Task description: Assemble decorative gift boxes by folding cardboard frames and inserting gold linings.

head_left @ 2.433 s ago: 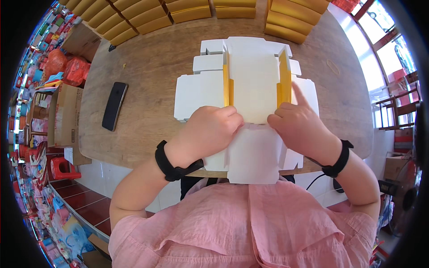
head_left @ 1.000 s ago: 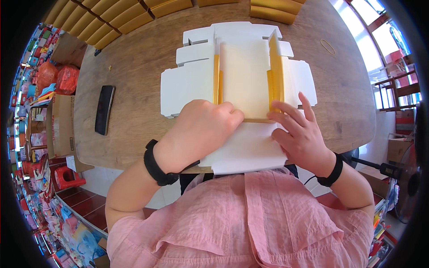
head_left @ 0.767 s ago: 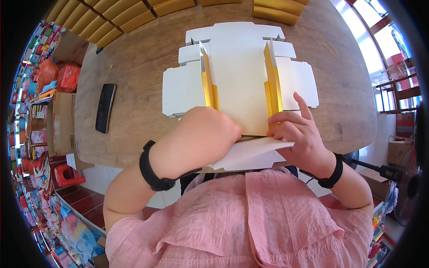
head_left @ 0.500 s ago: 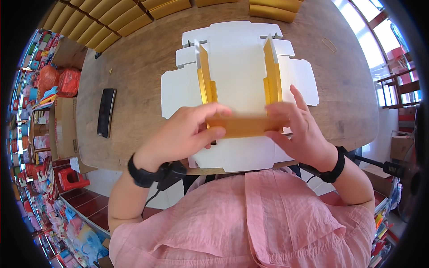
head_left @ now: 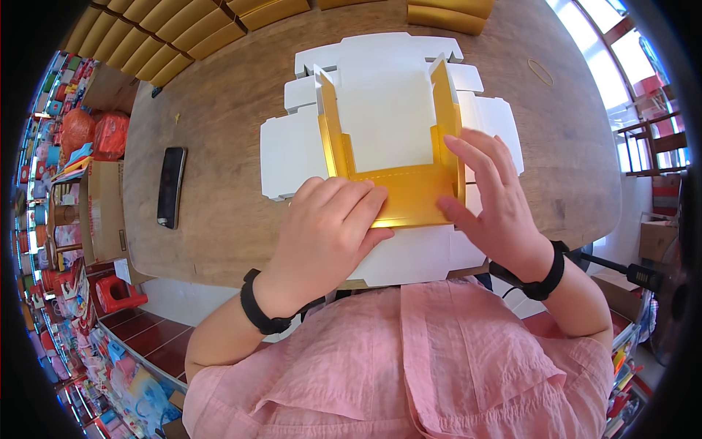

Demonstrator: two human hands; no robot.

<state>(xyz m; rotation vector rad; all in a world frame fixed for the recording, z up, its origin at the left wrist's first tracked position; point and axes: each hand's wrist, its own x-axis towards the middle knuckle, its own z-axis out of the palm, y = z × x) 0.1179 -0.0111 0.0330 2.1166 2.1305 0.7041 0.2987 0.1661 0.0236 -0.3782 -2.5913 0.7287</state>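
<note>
A partly folded gold cardboard box (head_left: 411, 192) lies in front of me, its white inside facing up. Both gold side walls stand upright, and the near flap is folded inward between them. My left hand (head_left: 329, 227) is closed on the near left corner, fingers over the flap and thumb at its front edge. On the other side my right hand (head_left: 493, 194) has its fingers apart, the thumb at the flap's right end and the other fingers beside the right wall. Flat white box blanks (head_left: 292, 154) lie beneath the box and stick out around it.
Rows of gold boxes (head_left: 164, 33) line the far left of the wooden table (head_left: 219, 146), with another gold stack (head_left: 450, 16) at the back. A phone (head_left: 172, 186) lies at left, a rubber band (head_left: 540, 72) at far right. A cardboard carton (head_left: 106, 212) stands beyond the left edge.
The near flap, blurred before, now lies folded in over the box floor. My left hand has turned palm down onto its left end. My right fingers have lifted off the right corner and spread.
</note>
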